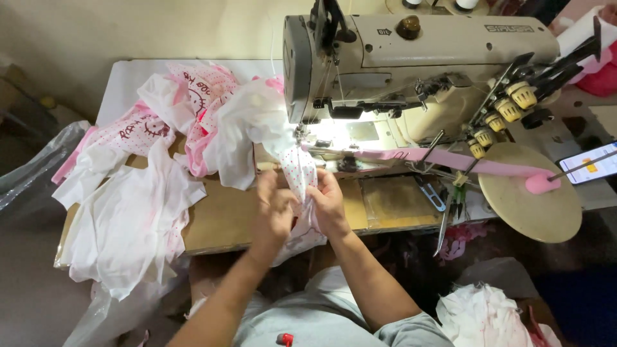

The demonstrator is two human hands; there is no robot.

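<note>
A white garment piece with small pink dots [301,168] hangs from under the needle area of a beige industrial sewing machine [411,58] down over the table's front edge. My left hand [272,207] grips it on the left side. Right beside it, my right hand [328,202] pinches the same cloth, and both hands meet at the fabric just in front of the machine bed. A pink binding strip [450,159] runs from the needle area rightward to a pink roll [543,183] on a round disc [530,196].
A heap of white and pink printed garments [167,128] covers the table's left half and hangs over its edge. Scissors [447,222] lie right of the hands. A phone [588,164] rests at the far right. More white cloth [482,315] sits low on the right, a plastic bag [32,167] on the left.
</note>
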